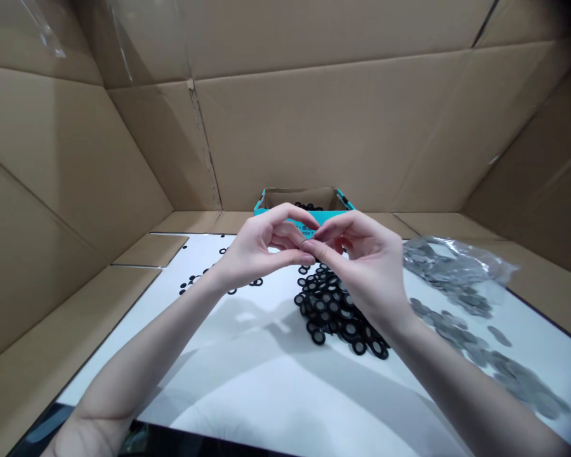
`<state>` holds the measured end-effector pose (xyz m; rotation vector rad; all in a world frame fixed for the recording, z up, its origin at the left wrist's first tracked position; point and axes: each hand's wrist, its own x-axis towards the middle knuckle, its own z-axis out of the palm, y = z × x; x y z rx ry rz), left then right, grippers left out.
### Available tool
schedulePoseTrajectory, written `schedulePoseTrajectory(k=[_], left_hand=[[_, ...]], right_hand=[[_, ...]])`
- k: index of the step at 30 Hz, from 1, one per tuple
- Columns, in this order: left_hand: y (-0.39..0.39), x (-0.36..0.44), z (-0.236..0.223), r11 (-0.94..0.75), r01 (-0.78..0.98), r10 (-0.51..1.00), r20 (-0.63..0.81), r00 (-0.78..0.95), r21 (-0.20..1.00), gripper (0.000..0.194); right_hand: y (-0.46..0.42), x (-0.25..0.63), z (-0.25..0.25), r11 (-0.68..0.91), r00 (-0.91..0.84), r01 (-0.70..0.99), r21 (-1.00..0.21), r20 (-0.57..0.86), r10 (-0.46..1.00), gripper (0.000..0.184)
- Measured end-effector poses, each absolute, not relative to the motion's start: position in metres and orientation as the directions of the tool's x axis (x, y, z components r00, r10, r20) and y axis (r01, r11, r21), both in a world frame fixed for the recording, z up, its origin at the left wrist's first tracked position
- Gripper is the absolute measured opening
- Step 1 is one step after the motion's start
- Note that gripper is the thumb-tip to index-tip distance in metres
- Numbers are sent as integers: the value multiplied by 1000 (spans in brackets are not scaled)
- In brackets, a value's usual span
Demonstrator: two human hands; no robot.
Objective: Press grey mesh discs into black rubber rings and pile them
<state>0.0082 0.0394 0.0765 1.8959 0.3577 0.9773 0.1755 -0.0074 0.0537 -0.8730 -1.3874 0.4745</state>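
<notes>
My left hand and my right hand meet fingertip to fingertip above the white table, in the middle of the head view. Both are closed in a pinch. Whatever lies between the fingertips is hidden or too small to name. Below my right hand is a heap of small black rings, several with pale grey centres. A few loose black rings lie scattered under and left of my left hand. Flat grey discs are spread on the table to the right of my right forearm.
Behind my hands stands a teal open-topped box with black pieces inside. A clear plastic bag of grey discs lies at the back right. Tall cardboard walls enclose the white tabletop at the back and both sides.
</notes>
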Motion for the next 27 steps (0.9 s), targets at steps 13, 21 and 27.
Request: schedulePoseTrajectory(k=[13,21,27], left_hand=[[40,9,86,-534,116,728,385,567,838,21],[61,2,116,-547,228,678,266,685,805,11],[73,6,124,-566,293,682,238,691,771,15]], right_hand=[[4,191,65,566,-50,422,-708,605,795,15],[18,190,88,525,-74,522,-672,577,813,16],[31,193,99,503,-40,518,-692,568,822,16]])
